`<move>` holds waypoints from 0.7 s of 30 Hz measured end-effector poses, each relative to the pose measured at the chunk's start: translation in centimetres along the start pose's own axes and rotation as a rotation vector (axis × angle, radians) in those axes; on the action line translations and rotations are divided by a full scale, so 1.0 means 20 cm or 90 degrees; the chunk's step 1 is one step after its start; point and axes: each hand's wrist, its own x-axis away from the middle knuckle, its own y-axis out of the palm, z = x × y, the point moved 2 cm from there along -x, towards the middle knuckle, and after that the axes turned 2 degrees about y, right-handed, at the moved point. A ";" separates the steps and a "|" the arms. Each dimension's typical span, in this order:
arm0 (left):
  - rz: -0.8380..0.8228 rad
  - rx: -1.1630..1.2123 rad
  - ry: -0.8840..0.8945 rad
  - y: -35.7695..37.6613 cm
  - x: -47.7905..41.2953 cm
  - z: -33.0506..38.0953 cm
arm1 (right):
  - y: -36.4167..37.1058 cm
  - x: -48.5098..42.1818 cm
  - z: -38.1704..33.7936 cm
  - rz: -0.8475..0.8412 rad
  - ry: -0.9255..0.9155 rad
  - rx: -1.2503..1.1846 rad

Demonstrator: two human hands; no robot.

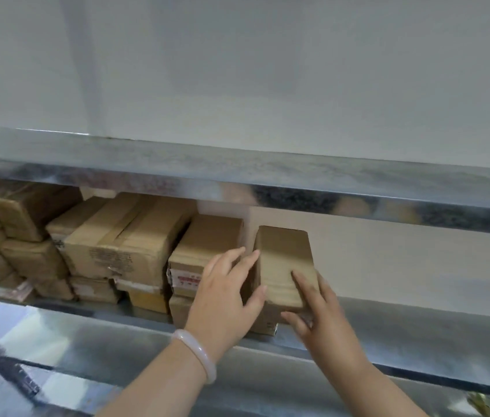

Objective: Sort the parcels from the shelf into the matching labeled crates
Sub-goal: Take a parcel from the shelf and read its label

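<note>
— Forearms come in low from the bottom edge, both reaching up, with a pale bangle (198, 355) on the left wrist.

— And the grip?

— Both hands are on one brown parcel (282, 254). Left hand (225, 299) clasps its left front corner: fingers laid along the left side, slipped into the gap beside the next box, thumb hooked across the front face.

— Right one?

— Right hand (325, 317) holds the other side. Index finger (301, 285) lies flat along the top, thumb sits low on the front, and the remaining fingers go round the right side out of sight. It's blurred, so finer detail I can't give you.

— Where does the parcel sit?

— At the front lip of the metal shelf (418, 335), right of everything else. Whether its base touches the metal or is just off it, I can't tell. A label shows low on its front, unreadable.

— Neighbours?

— Stacks (129, 236) of taped cardboard boxes fill the shelf to the left, two or three high, the nearest pile just beside the left hand's fingertips. Right of the parcel, bare shelf runs along a beige back panel (388, 251).

— Above?

— Upper shelf (267, 173), shiny steel, crossing the whole view, and a plain pale wall (267, 70) over that.
</note>
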 end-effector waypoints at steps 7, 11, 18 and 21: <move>-0.046 0.410 -0.269 0.13 0.13 0.15 | -0.19 0.19 -0.13 -0.004 -0.114 -0.004; 0.047 0.466 -0.307 0.06 0.25 0.13 | -0.19 0.23 -0.21 -0.019 -0.101 -0.161; 0.154 0.490 -0.317 -0.13 0.39 0.07 | -0.09 0.20 -0.39 -0.030 -0.083 -0.351; 0.191 0.501 -0.325 -0.22 0.46 0.01 | 0.00 0.20 -0.50 -0.130 -0.084 -0.444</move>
